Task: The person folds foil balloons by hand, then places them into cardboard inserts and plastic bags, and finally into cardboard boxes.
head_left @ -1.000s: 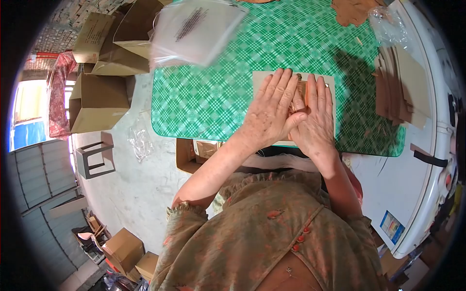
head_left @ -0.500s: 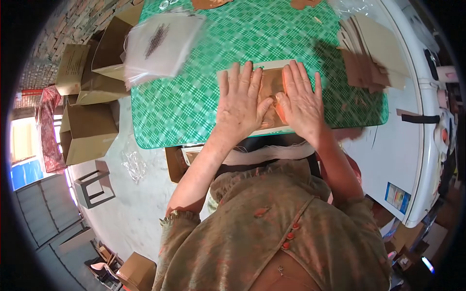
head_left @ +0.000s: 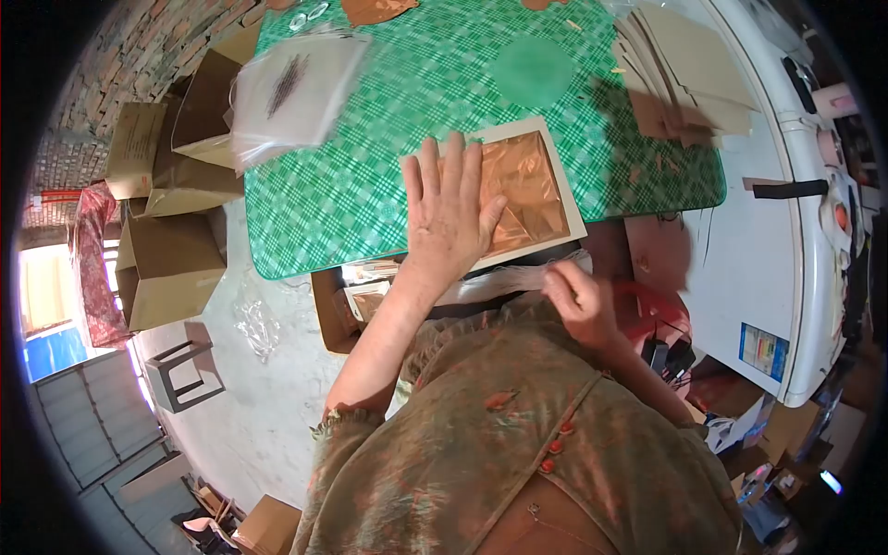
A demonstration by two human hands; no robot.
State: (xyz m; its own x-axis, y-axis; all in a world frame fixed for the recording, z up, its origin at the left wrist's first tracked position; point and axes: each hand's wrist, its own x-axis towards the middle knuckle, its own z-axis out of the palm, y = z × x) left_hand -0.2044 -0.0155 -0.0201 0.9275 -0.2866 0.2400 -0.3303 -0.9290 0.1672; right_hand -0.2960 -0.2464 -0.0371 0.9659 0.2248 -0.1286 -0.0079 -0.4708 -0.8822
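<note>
A flat piece with a copper-coloured shiny sheet (head_left: 532, 190) and a pale border lies at the near edge of the green checked table. My left hand (head_left: 446, 213) rests flat on its left part, fingers spread. Off the table, near my lap, my right hand (head_left: 578, 296) is curled over a bundle of white strands (head_left: 495, 283). Its fingertips meet the strands' right end; whether anything is pinched there is too small to tell.
Clear plastic bags (head_left: 301, 92) lie at the table's left, brown card sheets (head_left: 684, 74) at its right. A round translucent green disc (head_left: 533, 71) is on the table. Cardboard boxes (head_left: 171, 264) stand on the left, and a white appliance (head_left: 740, 213) on the right.
My right hand has left the copper-coloured sheet and moved down toward my lap, its fingers now curled. My left hand stays on the piece. The view has shifted slightly, and the green disc shows.
</note>
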